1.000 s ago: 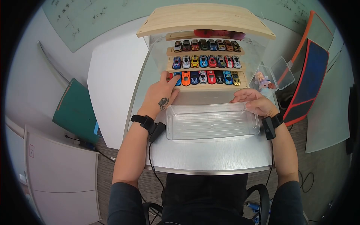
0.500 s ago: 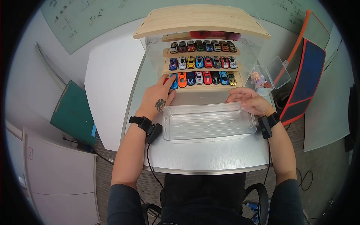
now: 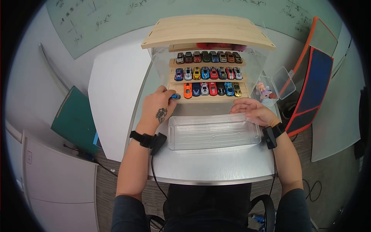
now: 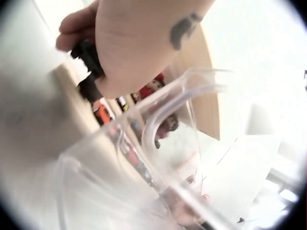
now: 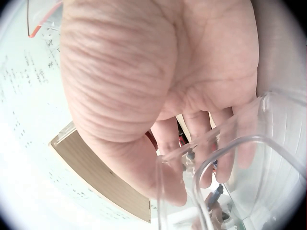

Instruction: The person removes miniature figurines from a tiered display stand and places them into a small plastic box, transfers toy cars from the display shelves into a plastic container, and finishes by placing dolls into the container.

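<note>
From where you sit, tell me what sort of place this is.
Probably an office or classroom: a whiteboard with written equations stands behind the metal desk, a white cabinet is at the left, and a wooden display rack of toy cars sits on the desk.

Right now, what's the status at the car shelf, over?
Left hand grips blue toy car. Right hand rests on clear tray. Nothing in the way.

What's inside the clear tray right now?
Nothing: the clear tray shows only its ribbed bottom. The right hand covers its far right corner. The left hand holds a blue car outside it.
</note>
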`<state>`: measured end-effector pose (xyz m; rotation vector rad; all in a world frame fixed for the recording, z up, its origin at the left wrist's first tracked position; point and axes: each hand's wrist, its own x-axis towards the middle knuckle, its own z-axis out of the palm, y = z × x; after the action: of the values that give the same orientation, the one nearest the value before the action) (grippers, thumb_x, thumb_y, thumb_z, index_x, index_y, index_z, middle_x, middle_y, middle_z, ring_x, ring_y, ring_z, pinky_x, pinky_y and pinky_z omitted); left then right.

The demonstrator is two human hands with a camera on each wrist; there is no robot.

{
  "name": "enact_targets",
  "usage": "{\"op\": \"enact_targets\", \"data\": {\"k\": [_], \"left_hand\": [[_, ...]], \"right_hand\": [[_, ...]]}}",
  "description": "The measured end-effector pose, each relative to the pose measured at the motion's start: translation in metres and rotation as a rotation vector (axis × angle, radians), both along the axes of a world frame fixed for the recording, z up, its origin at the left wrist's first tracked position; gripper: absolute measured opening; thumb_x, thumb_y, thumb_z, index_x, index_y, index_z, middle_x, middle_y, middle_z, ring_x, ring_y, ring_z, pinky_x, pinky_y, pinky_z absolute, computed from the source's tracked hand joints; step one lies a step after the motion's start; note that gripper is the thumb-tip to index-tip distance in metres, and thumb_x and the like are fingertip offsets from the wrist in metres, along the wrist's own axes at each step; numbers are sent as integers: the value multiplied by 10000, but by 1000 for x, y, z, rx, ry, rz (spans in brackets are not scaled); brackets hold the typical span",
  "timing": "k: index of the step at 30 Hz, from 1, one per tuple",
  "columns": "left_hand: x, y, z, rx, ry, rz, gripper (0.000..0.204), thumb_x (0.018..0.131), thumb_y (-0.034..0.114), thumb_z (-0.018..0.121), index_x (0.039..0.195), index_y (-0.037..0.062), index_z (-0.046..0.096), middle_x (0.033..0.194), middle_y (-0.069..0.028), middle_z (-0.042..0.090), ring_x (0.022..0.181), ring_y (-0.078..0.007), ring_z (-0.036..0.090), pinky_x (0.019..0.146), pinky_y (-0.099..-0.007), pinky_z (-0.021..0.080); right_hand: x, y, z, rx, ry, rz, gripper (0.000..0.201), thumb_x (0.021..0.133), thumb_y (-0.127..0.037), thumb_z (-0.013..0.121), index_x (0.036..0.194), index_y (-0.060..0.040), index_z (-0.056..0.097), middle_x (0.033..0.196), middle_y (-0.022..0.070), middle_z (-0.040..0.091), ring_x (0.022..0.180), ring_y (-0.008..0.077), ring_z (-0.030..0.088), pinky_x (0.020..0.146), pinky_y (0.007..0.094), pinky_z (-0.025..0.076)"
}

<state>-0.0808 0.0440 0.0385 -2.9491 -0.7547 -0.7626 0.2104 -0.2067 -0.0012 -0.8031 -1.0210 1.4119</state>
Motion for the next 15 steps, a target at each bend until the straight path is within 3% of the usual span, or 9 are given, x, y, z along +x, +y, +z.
{"op": "enact_targets", "data": {"k": [3,5,6,8,10,12,14,15], "left_hand": [[-9,-11,28,-73,-99,-63,312,812,84,646,1098,129,762,985,-78,683,654,-241,666,655,-347,569],[-16,-27,54,-363,-204,-245,393,811,18,646,1178,123,743,1000,-82,688,699,-177,661,675,-299,552],[-19,-37,63,-363,-203,-254,393,811,18,646,1178,123,743,1000,-82,688,699,-177,661,675,-299,552],[-22,-54,70,-671,-127,-496,426,821,-20,632,1210,122,732,1011,-84,681,767,-150,658,689,-279,536],[-18,-60,64,-675,98,-671,428,828,-16,623,1211,141,734,1061,-75,671,808,-171,670,700,-276,540],[-17,-73,59,-699,225,-666,404,824,6,655,1194,146,738,1135,-75,664,845,-215,688,731,-299,559],[-18,-80,49,-430,351,-606,377,811,49,708,1175,143,740,1200,-76,654,893,-254,695,776,-336,570],[-17,-81,46,-381,378,-609,354,804,96,746,1156,128,741,1263,-77,644,964,-281,692,857,-360,565]], "right_hand": [[0,0,-1,-1,3,0,587,867,8,652,1431,28,492,1318,197,618,1293,284,555,1136,374,379],[0,0,-1,-1,3,-1,585,869,8,653,1432,26,493,1318,197,619,1293,283,555,1136,372,377],[0,0,0,-4,2,5,583,871,7,654,1432,24,494,1318,197,619,1293,282,555,1136,371,376],[0,0,-1,-4,2,3,584,873,5,654,1434,25,492,1319,197,617,1293,282,555,1136,371,374],[0,0,0,-5,3,6,584,876,4,654,1435,25,490,1321,197,616,1294,282,555,1137,372,373],[0,0,1,-11,3,16,587,878,-1,656,1439,26,484,1325,197,613,1291,280,558,1131,367,380],[-2,0,1,-18,18,7,588,879,-5,658,1440,26,483,1326,196,612,1288,280,560,1128,363,384],[-2,0,2,-23,32,2,589,880,-10,660,1440,26,481,1327,195,611,1284,279,563,1124,360,388]]}}
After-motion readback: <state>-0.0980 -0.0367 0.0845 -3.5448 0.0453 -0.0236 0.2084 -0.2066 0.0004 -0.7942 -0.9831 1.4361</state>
